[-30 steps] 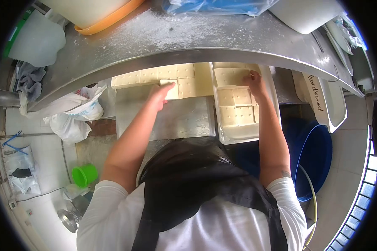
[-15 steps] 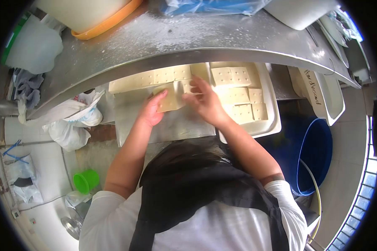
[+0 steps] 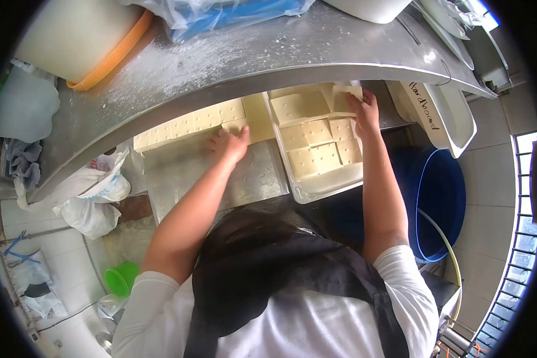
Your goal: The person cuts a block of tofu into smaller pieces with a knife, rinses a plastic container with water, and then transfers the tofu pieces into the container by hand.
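Observation:
My right hand [image 3: 366, 112] grips the right edge of a pale, tofu-like block [image 3: 343, 97] at the back right of a white tray [image 3: 327, 190]. Beside it in that tray lie several more dimpled blocks [image 3: 319, 132], set close together in rows. My left hand [image 3: 228, 145] is closed around a smaller tofu-like block [image 3: 235, 126] at the right end of a long row of blocks [image 3: 185, 124]. Its fingers are partly blurred. This row sits on a metal sheet [image 3: 215, 182], partly under the steel shelf.
Across the front runs a steel shelf edge [image 3: 221, 77] dusted with white powder. To the right are a white bin [image 3: 440, 122] with handwriting and a blue barrel [image 3: 438, 203] with a hose. White plastic bags [image 3: 92, 209] and a green cup [image 3: 121, 278] are at left.
My hands have moved apart. The right carried a block from the metal sheet over to the back right of the tray; the left moved to the row's end. The view has shifted right.

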`<state>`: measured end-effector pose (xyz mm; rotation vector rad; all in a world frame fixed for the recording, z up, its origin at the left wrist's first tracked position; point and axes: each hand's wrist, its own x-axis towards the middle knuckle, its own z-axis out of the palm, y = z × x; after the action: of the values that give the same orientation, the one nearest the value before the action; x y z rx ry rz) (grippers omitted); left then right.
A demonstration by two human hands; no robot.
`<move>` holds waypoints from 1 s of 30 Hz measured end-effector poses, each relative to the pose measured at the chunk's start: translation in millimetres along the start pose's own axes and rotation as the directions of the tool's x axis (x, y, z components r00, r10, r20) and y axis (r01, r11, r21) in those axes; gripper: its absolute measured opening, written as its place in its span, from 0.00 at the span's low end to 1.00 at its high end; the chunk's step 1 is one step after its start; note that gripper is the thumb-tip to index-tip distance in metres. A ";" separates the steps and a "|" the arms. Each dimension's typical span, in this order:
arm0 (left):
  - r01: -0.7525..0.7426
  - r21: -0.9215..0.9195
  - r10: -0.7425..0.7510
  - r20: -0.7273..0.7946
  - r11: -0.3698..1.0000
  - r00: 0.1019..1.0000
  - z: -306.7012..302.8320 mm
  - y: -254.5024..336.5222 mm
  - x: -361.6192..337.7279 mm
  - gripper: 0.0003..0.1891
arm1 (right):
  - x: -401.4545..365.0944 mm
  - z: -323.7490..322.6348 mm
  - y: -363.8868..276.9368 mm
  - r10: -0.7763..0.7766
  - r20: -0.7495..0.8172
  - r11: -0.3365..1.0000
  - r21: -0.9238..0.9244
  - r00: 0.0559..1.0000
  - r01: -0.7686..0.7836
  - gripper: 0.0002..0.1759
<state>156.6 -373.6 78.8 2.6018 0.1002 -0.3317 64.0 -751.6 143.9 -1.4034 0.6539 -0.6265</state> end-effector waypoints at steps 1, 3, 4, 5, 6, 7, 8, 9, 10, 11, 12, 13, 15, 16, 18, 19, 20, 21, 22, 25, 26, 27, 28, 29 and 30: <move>-0.002 0.003 0.002 -0.002 1.000 1.000 0.6 6.2 1.4 0.46 | 13.5 -6.2 8.5 0.000 -0.001 1.000 0.003 1.000 0.000 0.27; 0.084 -0.321 -0.027 0.177 0.943 0.984 -7.9 20.2 -0.9 0.49 | 28.0 -11.5 15.8 0.185 0.198 0.974 -0.164 0.963 -0.154 0.25; 0.083 -0.315 -0.028 0.176 0.945 0.984 -15.7 23.1 -0.8 0.49 | 33.5 -13.0 21.3 0.188 0.197 0.975 -0.159 0.962 -0.158 0.25; 0.197 -0.447 -0.062 0.300 0.872 0.952 -34.6 30.4 -3.6 0.48 | 34.6 -9.5 19.8 0.159 0.219 0.865 -0.501 0.963 -0.029 0.26; 0.321 -0.552 -0.073 0.422 0.770 0.903 -45.2 30.6 -2.0 0.48 | 28.8 0.6 7.8 0.139 0.252 0.629 -0.769 0.958 0.111 0.26; 0.338 -0.639 -0.098 0.381 0.690 0.919 -20.0 10.6 20.3 0.44 | 18.6 5.4 -5.1 0.113 0.237 0.544 -0.828 0.965 0.139 0.29; 0.341 -0.639 -0.104 0.379 0.690 0.920 -24.7 14.0 19.8 0.44 | 21.4 4.9 1.4 0.117 0.242 0.546 -0.826 0.963 0.141 0.29; 0.442 -0.673 -0.114 0.473 0.593 0.874 -29.8 15.3 18.2 0.41 | 22.5 4.7 8.9 0.025 0.246 0.520 -0.831 0.969 0.197 0.31; 0.538 -0.688 -0.112 0.562 0.487 0.819 -34.7 15.8 15.8 0.39 | 22.4 4.5 16.2 -0.065 0.251 0.490 -0.835 0.966 0.250 0.32; 0.505 -0.682 -0.083 0.551 0.529 0.830 -26.9 9.1 20.1 0.35 | 24.3 1.7 22.6 -0.060 0.261 0.493 -0.831 0.964 0.256 0.32; 0.507 -0.683 -0.093 0.546 0.526 0.833 -23.7 6.9 15.8 0.35 | 26.5 -1.6 26.8 -0.107 0.240 0.565 -0.784 0.965 0.258 0.34; 0.358 -0.693 -0.054 0.420 0.626 0.906 -18.7 5.8 9.7 0.33 | 29.0 -1.6 32.1 -0.152 0.213 0.633 -0.729 0.965 0.261 0.35; 0.100 -0.733 0.110 0.233 0.673 0.966 -21.9 0.4 3.1 0.28 | 9.1 9.6 9.4 -0.176 0.229 0.597 -0.748 0.957 0.289 0.37; 0.101 -0.733 0.102 0.227 0.673 0.969 -22.9 -6.9 2.6 0.28 | -0.8 13.4 1.0 -0.200 0.237 0.556 -0.772 0.951 0.309 0.39; 0.267 -0.850 0.104 0.348 0.455 0.932 -28.0 -26.9 3.5 0.27 | -6.1 11.3 19.5 -0.249 0.347 0.435 -0.794 0.904 0.424 0.36; 0.265 -0.850 0.101 0.345 0.456 0.933 -33.4 -37.0 2.7 0.27 | -9.6 9.8 25.4 -0.283 0.398 0.378 -0.790 0.872 0.483 0.34; 0.349 -0.865 0.106 0.410 0.361 0.906 -41.1 -47.4 -0.7 0.27 | -11.8 8.2 32.3 -0.312 0.450 0.317 -0.781 0.837 0.538 0.31; 0.431 -0.864 0.117 0.471 0.262 0.874 -47.6 -57.6 -4.0 0.27 | -9.8 8.4 37.3 -0.420 0.430 0.298 -0.767 0.799 0.569 0.26; 0.430 -0.864 0.112 0.469 0.261 0.876 -53.7 -67.3 -7.1 0.27 | -9.5 6.9 42.3 -0.418 0.434 0.300 -0.763 0.798 0.572 0.26; 0.523 -0.847 0.208 0.531 0.095 0.821 -68.3 -84.8 -18.3 0.25 | -27.9 14.9 14.5 -0.384 0.513 0.067 -0.814 0.768 0.577 0.26; 0.493 -0.866 0.267 0.497 0.087 0.826 -77.2 -83.5 -26.1 0.25 | -41.3 25.5 2.3 -0.385 0.515 0.067 -0.812 0.766 0.580 0.26; 0.463 -0.883 0.326 0.461 0.077 0.825 -85.2 -81.0 -32.9 0.24 | -59.5 40.2 -8.6 -0.461 0.478 0.230 -0.750 0.748 0.621 0.27; 0.462 -0.884 0.327 0.460 0.076 0.826 -89.6 -77.9 -37.6 0.24 | -80.9 56.5 -17.8 -0.529 0.426 0.377 -0.657 0.734 0.653 0.27; 0.420 -0.904 0.362 0.420 0.085 0.832 -92.3 -73.0 -42.3 0.25 | -107.6 74.8 -23.8 -0.408 0.444 0.571 -0.558 0.798 0.603 0.29; 0.378 -0.921 0.398 0.381 0.092 0.834 -95.7 -65.6 -48.5 0.25 | -140.0 95.3 -30.0 -0.279 0.478 0.738 -0.449 0.833 0.504 0.31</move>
<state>121.6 -269.4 139.9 0.9436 0.0563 -0.7045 39.1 -586.5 185.2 -2.1986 0.2057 -0.4815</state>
